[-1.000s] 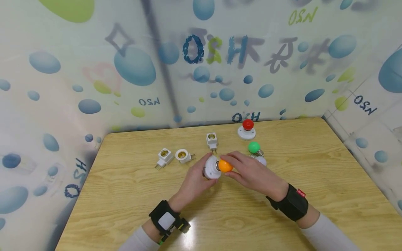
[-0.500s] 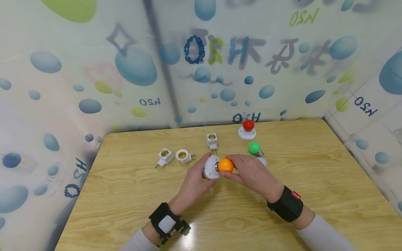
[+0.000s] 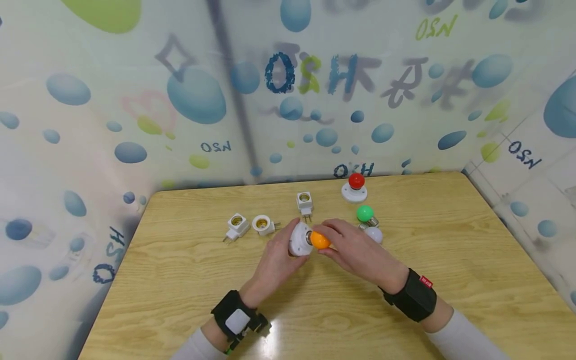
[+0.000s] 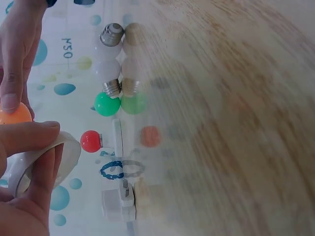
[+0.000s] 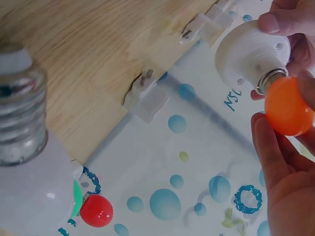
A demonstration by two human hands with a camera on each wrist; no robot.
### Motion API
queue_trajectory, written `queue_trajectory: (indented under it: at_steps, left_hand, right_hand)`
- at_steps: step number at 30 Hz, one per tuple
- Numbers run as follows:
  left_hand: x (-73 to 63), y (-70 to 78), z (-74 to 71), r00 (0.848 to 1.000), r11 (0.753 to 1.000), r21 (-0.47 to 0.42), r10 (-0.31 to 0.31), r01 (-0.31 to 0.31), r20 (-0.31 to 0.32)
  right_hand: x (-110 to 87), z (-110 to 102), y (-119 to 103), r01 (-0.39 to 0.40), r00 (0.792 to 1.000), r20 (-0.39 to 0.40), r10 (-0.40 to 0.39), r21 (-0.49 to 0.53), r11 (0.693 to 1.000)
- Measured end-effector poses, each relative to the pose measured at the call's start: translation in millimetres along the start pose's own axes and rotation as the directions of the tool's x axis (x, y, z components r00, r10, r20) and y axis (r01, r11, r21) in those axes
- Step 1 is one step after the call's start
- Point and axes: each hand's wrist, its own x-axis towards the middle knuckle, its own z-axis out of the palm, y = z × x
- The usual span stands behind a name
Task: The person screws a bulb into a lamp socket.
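My left hand grips a round white lamp holder by its rim, tilted with its mouth to the right. In the left wrist view, fingers reach into the hollow back of the holder. My right hand pinches an orange light bulb between thumb and fingers. The bulb's metal base sits at the holder's mouth, and the right wrist view shows part of that metal base outside it. How far the thread reaches inside is hidden.
Behind the hands stand white plug-in sockets, two more of them to the left. At the back right, a red bulb sits in a white round base. A green bulb and white bulbs lie beside my right hand.
My right fingers have rolled round the orange bulb, exposing more of it half a second ago, and now cover its top again. The left hand keeps its grip on the lamp holder.
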Motion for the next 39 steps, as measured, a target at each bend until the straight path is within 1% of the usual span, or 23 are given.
queue_trajectory:
  at_steps: [5,7,9,12,15,17,21,23,26,29,33,36,39]
  left_hand:
    - [-1.6,0.6,1.0,1.0,1.0,-0.022,-0.002,0.001,-0.003]
    - [-1.9,0.8,1.7,1.0,1.0,-0.019,0.007,-0.008,-0.007]
    - [-2.2,0.7,2.5,1.0,1.0,-0.019,0.012,-0.012,-0.011]
    - [-2.3,-0.1,4.1,1.0,1.0,-0.006,0.02,-0.02,-0.014]
    - [-1.8,-0.7,5.2,0.999,1.0,0.004,0.025,-0.025,-0.024]
    - [-1.3,-1.0,5.8,0.999,0.999,0.009,0.032,-0.031,-0.035]
    - [0.5,-0.4,5.5,0.997,0.999,0.008,0.042,-0.041,-0.061]
    - [1.3,0.4,4.9,0.997,0.999,0.013,0.046,-0.045,-0.065]
    - [1.8,1.5,3.2,0.997,0.999,0.015,0.045,-0.044,-0.059]
    - [1.7,0.7,1.5,0.998,0.998,0.048,0.043,-0.041,-0.043]
    - [3.8,-2.7,-0.3,0.997,0.994,0.078,0.077,-0.076,-0.002]
    - [6.7,-3.6,-2.9,0.992,0.991,0.052,0.121,-0.122,0.031]
    - [9.5,-2.8,-8.5,0.989,0.991,0.023,0.128,-0.13,0.079]
  right_hand:
    - [-1.9,2.2,3.7,-0.018,0.999,-0.034,0.018,0.006,1.0]
    - [-1.6,3.2,4.0,-0.043,0.998,-0.037,0.044,0.021,0.999]
    - [-1.3,4.7,4.0,-0.084,0.996,-0.024,0.086,0.059,0.995]
    - [-0.7,7.2,3.9,-0.159,0.987,0.003,0.16,0.135,0.978]
    - [-0.4,9.6,3.7,-0.197,0.98,0.018,0.198,0.19,0.962]
    - [-0.4,10.4,3.4,-0.186,0.982,0.01,0.188,0.197,0.963]
    - [0.1,10.4,1.9,-0.118,0.992,-0.029,0.124,0.171,0.978]
    - [0.1,10.0,1.1,-0.088,0.994,-0.048,0.097,0.155,0.984]
    - [-0.4,9.0,-0.5,-0.074,0.995,-0.057,0.082,0.135,0.988]
    - [-1.6,7.9,-1.6,-0.075,0.996,-0.046,0.081,0.128,0.989]
    - [-2.3,6.1,-3.2,-0.062,0.997,-0.035,0.068,0.148,0.987]
    - [-2.7,4.0,-4.3,-0.038,0.998,-0.033,0.044,0.165,0.986]
    - [-3.6,0.2,-4.5,0.004,1.0,-0.022,-0.001,0.151,0.989]
